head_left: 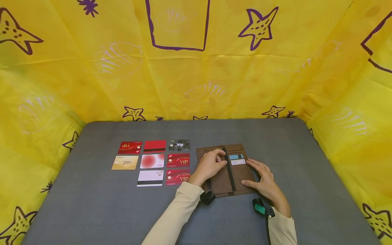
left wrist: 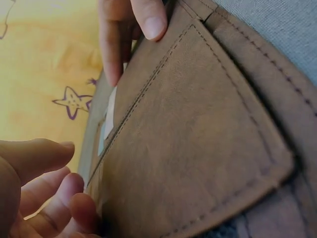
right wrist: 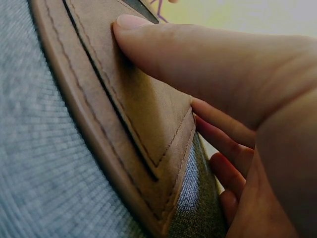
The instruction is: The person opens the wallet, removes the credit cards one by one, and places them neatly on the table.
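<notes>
A brown leather wallet [head_left: 218,182] lies spread open on the grey table, a black strap [head_left: 230,173] running down its middle. My left hand [head_left: 209,165] is over the wallet's left half near the strap. Its fingers are loosely bent, and the left wrist view shows a gap between thumb and fingertips with nothing in it. With my right hand [head_left: 264,178] I hold the wallet's right side, thumb [right wrist: 148,44] over the inner panel and fingers along the outer edge. A blue card [head_left: 235,157] and a white card [head_left: 238,162] stick out of slots in the right half.
Left of the wallet, several cards lie in rows, among them a gold card [head_left: 125,162], a black card [head_left: 179,145] and a plain red card [head_left: 154,145]. The lower red VIP card [head_left: 177,177] is close to my left wrist. Yellow patterned cloth [head_left: 171,85] encloses the table's back and sides.
</notes>
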The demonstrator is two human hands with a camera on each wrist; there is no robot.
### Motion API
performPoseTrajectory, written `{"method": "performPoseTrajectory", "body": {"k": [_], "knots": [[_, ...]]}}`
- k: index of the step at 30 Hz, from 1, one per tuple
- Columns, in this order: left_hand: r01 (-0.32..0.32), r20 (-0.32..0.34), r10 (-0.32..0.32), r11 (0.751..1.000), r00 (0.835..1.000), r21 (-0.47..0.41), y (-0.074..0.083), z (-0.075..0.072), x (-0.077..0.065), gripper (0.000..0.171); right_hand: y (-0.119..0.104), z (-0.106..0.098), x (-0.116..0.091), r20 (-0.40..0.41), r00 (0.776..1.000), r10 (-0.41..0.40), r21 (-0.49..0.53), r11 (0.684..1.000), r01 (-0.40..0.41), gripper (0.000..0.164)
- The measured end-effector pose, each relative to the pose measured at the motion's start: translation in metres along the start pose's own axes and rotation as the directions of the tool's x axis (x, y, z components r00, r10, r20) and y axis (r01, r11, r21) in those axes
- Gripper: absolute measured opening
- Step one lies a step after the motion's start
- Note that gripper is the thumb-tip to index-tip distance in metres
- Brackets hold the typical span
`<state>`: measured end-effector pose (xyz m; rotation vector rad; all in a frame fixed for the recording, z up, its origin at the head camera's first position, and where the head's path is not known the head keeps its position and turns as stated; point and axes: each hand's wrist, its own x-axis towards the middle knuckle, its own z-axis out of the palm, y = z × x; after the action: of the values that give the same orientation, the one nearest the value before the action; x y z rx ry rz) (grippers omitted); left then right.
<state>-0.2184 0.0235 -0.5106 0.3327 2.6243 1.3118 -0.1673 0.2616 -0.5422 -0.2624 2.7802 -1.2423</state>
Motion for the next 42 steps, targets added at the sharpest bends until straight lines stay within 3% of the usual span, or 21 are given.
{"method": "performPoseTrajectory", "body": {"k": [6, 22, 30, 42], "knots": [[-0.024, 0.009, 0.024, 1.000, 1.000, 0.016, 0.006, 0.007, 0.010, 0.030, -0.001, 0.000, 0.000, 0.001, 1.000, -0.004, 0.003, 1.000, 0.004, 0.075], [-0.051, 0.125, 0.023, 0.972, 0.992, 0.228, 0.015, 0.019, 0.032, 0.024, -0.001, -0.001, 0.000, 0.007, 1.000, -0.001, 0.014, 1.000, 0.001, 0.075], [-0.005, 0.125, -0.019, 0.983, 0.992, 0.185, 0.011, 0.015, 0.038, 0.018, 0.001, 0.001, 0.000, 0.005, 1.000, 0.000, 0.008, 1.000, 0.000, 0.077], [-0.028, 0.071, 0.019, 0.990, 0.997, 0.136, 0.005, 0.018, 0.044, 0.009, -0.002, 0.000, -0.001, 0.003, 1.000, 0.002, 0.011, 1.000, -0.002, 0.075]]}}
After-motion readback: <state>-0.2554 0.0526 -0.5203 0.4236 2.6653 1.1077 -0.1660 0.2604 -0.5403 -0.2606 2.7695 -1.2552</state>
